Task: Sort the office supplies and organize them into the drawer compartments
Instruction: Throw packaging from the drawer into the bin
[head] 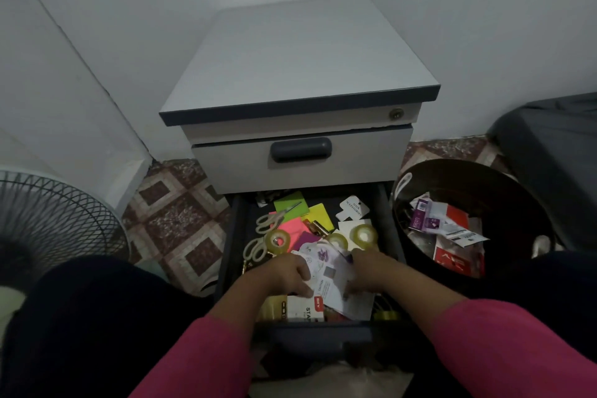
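Note:
The lower drawer [389, 220] of a grey cabinet is pulled out and full of loose supplies. Both hands are inside it at the near end. My left hand [284, 271] and my right hand [368, 270] grip a bundle of white printed papers and packaging [328, 278] between them. Behind lie two pairs of scissors [274, 220], three rolls of clear tape [277, 241], and green, yellow and pink sticky notes [292, 224]. A white staples box [305, 310] lies under the papers.
A dark waste bin [465, 191] with discarded wrappers stands right of the drawer. A fan grille [48, 220] is at the left. The upper drawer [300, 160] is closed. A dark seat [555, 145] sits at the far right, on patterned floor tiles.

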Action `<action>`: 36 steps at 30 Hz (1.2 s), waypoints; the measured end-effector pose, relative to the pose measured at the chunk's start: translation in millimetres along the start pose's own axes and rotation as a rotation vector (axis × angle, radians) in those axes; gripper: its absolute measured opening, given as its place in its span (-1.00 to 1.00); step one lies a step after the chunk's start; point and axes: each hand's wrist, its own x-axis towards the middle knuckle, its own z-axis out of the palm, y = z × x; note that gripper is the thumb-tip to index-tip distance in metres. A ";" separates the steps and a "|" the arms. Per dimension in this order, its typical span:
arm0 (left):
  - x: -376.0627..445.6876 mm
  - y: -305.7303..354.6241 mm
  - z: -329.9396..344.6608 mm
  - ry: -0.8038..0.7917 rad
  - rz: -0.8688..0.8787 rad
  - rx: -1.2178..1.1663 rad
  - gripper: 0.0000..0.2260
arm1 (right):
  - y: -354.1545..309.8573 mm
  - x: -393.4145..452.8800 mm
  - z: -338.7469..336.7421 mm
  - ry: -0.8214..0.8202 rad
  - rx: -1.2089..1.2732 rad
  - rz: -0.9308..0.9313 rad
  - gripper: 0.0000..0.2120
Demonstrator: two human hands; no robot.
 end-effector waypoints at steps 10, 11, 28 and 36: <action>6.4 -8.7 13.6 -0.066 0.013 0.337 -0.60 | 5.4 10.8 4.5 0.184 -0.072 0.046 -0.52; 7.0 -8.9 14.2 -0.064 0.025 0.342 -0.61 | 7.4 11.5 1.2 0.168 0.004 0.054 -0.56; 19.3 -10.5 -3.1 0.342 0.100 -0.282 -0.93 | 9.7 9.0 -17.0 0.067 0.370 -0.016 -0.47; 16.4 -2.6 -15.2 0.593 0.021 -0.845 -0.96 | 18.8 5.2 -41.7 0.050 0.488 0.013 -0.56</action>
